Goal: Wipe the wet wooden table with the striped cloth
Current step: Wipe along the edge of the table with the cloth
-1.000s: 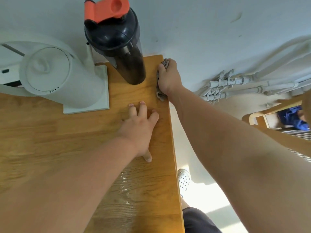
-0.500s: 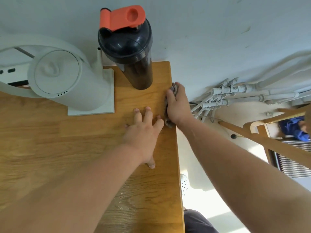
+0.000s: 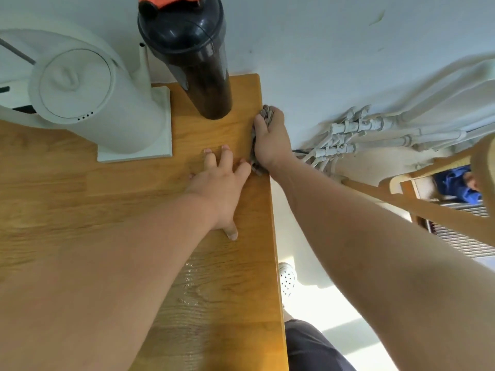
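i see my right hand (image 3: 270, 140) with its fingers clenched round the cloth (image 3: 266, 113), bunched against the right edge of the tabletop (image 3: 80, 188) near the far corner, just right of the bottle (image 3: 198, 65), while my left hand (image 3: 219, 188) lies flat with fingers spread, grasping nothing. to do this stroke well i'd press the cloth firmly into the edge and draw it toward me in one steady run, so the wad doesn't slip off the side. the water (image 3: 191, 287) pooled nearer me will, i judge, need the cloth opened flatter.
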